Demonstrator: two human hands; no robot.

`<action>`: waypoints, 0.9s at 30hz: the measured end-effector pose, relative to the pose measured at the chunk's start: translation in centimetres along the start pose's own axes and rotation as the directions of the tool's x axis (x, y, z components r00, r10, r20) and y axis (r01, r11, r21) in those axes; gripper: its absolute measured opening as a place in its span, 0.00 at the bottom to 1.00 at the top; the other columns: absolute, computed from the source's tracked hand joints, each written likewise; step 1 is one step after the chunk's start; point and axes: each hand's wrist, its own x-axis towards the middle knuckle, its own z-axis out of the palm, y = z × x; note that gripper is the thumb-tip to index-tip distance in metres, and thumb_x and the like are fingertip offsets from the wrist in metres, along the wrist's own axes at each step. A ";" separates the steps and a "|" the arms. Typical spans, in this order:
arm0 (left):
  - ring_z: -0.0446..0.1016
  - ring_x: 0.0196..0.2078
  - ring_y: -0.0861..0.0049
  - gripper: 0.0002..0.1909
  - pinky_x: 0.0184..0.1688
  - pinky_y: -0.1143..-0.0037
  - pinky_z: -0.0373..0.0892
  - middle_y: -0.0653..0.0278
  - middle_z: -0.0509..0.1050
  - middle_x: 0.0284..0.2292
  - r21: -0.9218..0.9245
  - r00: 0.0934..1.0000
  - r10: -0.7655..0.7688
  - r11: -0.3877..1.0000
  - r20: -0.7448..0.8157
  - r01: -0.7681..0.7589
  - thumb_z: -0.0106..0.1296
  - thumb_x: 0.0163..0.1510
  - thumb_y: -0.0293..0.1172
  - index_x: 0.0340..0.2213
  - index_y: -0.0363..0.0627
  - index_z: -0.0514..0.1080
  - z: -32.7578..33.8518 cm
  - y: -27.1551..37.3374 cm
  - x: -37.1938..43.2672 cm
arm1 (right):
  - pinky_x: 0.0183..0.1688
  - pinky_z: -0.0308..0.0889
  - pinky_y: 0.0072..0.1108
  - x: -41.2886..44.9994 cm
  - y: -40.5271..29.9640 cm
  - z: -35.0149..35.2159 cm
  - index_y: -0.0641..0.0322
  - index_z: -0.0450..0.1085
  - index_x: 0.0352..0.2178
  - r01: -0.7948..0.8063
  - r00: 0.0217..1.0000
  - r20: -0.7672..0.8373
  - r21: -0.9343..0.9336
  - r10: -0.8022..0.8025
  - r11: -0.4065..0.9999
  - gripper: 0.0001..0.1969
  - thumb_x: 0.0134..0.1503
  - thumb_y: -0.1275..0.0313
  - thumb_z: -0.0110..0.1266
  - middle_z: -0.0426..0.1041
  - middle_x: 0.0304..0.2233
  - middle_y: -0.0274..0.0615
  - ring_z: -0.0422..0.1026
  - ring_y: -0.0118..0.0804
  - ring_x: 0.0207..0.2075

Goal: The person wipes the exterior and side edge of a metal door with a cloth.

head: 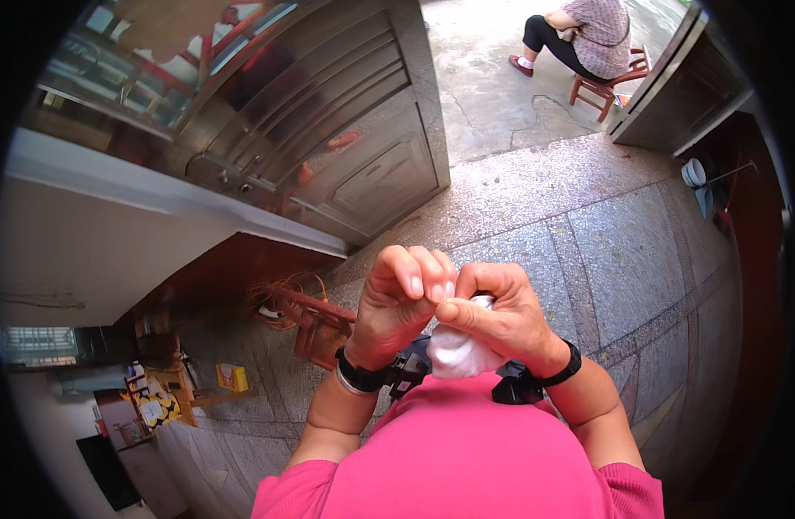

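My right hand (524,314) grips a bunched white cloth (465,357), which hangs below the fingers and in front of my pink shirt (469,447). Its thumb and forefinger come together at the upper left of the cloth. Against that thumb tip rest the bent fingertips of my left hand (397,292). Whether the left fingers pinch something small or thin, I cannot tell. Both wrists wear black straps, and a small dark device (408,371) sits by the left one.
A metal door (365,162) stands ajar at upper left. Through the doorway, a person (595,36) sits on a wooden chair (592,94). A wooden stool (323,334) with orange cord (268,295) is at left. A white bucket (694,172) stands by the right wall.
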 end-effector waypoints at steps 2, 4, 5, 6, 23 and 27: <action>0.65 0.36 0.76 0.11 0.43 0.75 0.63 0.68 0.68 0.29 -0.013 1.000 -0.019 1.000 0.016 0.019 0.56 0.52 0.23 0.29 0.50 0.63 0.1 -1.0 1.1 | 0.23 0.59 0.13 0.0 -0.1 -1.3 0.64 0.69 0.19 0.014 1.000 -0.024 0.012 -0.013 1.000 0.12 0.53 0.72 0.62 0.68 0.17 0.29 0.64 0.16 0.22; 0.64 0.36 0.76 0.11 0.43 0.75 0.63 0.68 0.68 0.29 -0.024 0.999 -0.035 0.999 0.031 0.036 0.56 0.52 0.23 0.30 0.50 0.63 0.1 -1.9 2.2 | 0.22 0.59 0.13 0.2 -0.2 -2.3 0.64 0.69 0.19 0.029 0.999 -0.047 0.022 -0.028 0.999 0.12 0.53 0.72 0.61 0.68 0.17 0.28 0.64 0.16 0.22; 0.64 0.36 0.76 0.11 0.43 0.75 0.63 0.68 0.68 0.29 -0.030 0.998 -0.043 0.999 0.040 0.044 0.56 0.52 0.23 0.30 0.50 0.63 0.2 -2.2 2.8 | 0.22 0.59 0.13 0.3 -0.2 -2.8 0.64 0.69 0.19 0.035 0.998 -0.056 0.024 -0.033 0.999 0.12 0.53 0.72 0.61 0.68 0.17 0.28 0.64 0.16 0.22; 0.65 0.34 0.76 0.13 0.40 0.76 0.64 0.69 0.67 0.28 -0.007 0.998 -0.055 0.998 0.014 0.055 0.59 0.50 0.24 0.28 0.51 0.62 0.3 -2.5 3.3 | 0.22 0.59 0.13 0.4 -0.3 -3.2 0.64 0.69 0.19 0.042 0.997 -0.063 0.024 -0.040 0.999 0.12 0.53 0.72 0.61 0.68 0.17 0.28 0.64 0.16 0.22; 0.66 0.33 0.75 0.11 0.40 0.75 0.65 0.66 0.68 0.28 -0.106 0.963 -0.230 0.964 0.140 0.245 0.56 0.51 0.19 0.29 0.47 0.63 -2.3 -8.0 17.3 | 0.26 0.56 0.12 6.6 -1.7 -12.3 0.59 0.66 0.19 0.054 0.952 -0.304 0.037 -0.041 0.998 0.13 0.55 0.69 0.59 0.67 0.20 0.23 0.61 0.14 0.25; 0.67 0.35 0.74 0.10 0.43 0.74 0.65 0.64 0.68 0.29 -0.141 0.930 -0.306 0.931 0.202 0.337 0.55 0.51 0.19 0.30 0.45 0.65 -3.2 -10.1 20.2 | 0.26 0.56 0.12 7.3 -1.6 -14.4 0.59 0.66 0.18 0.070 0.923 -0.380 0.019 -0.057 0.997 0.14 0.56 0.68 0.58 0.65 0.20 0.22 0.60 0.13 0.25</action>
